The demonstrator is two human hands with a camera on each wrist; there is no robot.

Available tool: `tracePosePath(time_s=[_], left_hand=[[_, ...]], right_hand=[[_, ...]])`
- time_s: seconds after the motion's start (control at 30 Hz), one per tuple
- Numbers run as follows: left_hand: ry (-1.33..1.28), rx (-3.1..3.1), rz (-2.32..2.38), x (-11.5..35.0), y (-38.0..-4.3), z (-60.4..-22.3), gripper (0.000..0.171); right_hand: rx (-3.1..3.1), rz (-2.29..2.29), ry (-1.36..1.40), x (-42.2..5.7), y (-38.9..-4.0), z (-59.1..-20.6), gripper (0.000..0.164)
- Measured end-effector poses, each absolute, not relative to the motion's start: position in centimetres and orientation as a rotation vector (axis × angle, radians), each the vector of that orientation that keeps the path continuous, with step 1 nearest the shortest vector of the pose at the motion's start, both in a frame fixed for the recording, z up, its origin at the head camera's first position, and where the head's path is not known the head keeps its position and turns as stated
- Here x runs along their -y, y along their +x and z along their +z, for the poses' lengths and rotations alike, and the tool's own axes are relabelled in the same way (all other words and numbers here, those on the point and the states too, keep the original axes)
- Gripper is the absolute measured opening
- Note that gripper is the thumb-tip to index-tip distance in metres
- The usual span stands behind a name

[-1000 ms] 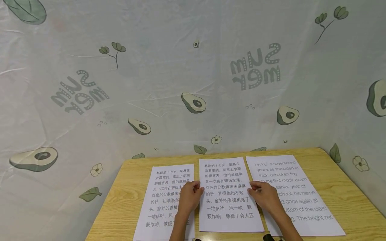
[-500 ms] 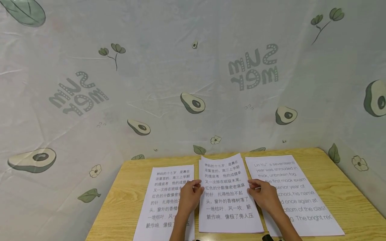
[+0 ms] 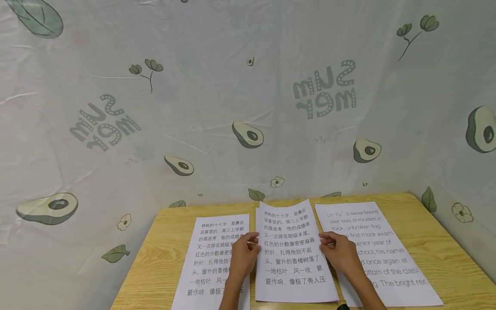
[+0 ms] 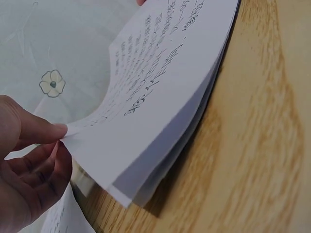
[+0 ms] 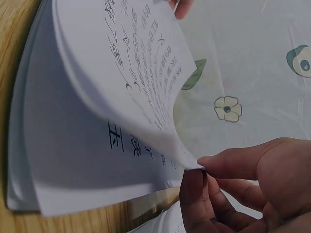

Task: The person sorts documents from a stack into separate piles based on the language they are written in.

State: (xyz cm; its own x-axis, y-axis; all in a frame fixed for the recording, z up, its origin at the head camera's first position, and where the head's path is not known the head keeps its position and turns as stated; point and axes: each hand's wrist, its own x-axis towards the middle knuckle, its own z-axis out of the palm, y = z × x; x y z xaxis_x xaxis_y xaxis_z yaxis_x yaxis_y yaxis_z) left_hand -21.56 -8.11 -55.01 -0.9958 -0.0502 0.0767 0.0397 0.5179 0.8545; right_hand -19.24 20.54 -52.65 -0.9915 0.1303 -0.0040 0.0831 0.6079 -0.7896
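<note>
Thumb and forefinger of the left hand [image 3: 245, 254] pinch the nine o'clock edge of the top paper [image 3: 289, 258], and those of the right hand [image 3: 341, 252] pinch its three o'clock edge, the other fingers of each curled below (the wrist views show this best). Whether the fingertips grasp one leaf or several, I cannot tell. Held so, the top paper bows: its far corners stand up at eleven and one o'clock, and the edge between them dips. Its printed lines are Chinese. Right under it lies a pile [image 5: 73, 179], whose own printed page shows in the right wrist view. At nine o'clock from there, partly hidden by the left hand, is a second Chinese page [image 3: 201, 275]; at three o'clock, partly hidden by the right hand, lies an English page [image 3: 387, 263], set at a slant. All these rest on a wood-grained table [image 3: 438, 245]. Past its far edge, at twelve o'clock, hangs a pale cloth [image 3: 213, 64] patterned with avocados [image 3: 241, 133] and leaves [image 3: 115, 254].
</note>
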Motion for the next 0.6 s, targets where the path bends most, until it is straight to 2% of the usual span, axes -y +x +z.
tracePosePath(time_s=[0.6], left_hand=[[0.014, 2.64, -1.549, 8.27, -21.62, -54.46, 0.041]], right_hand=[[2.746, 1.331, -0.166, -20.52, -19.19, -52.28, 0.03]])
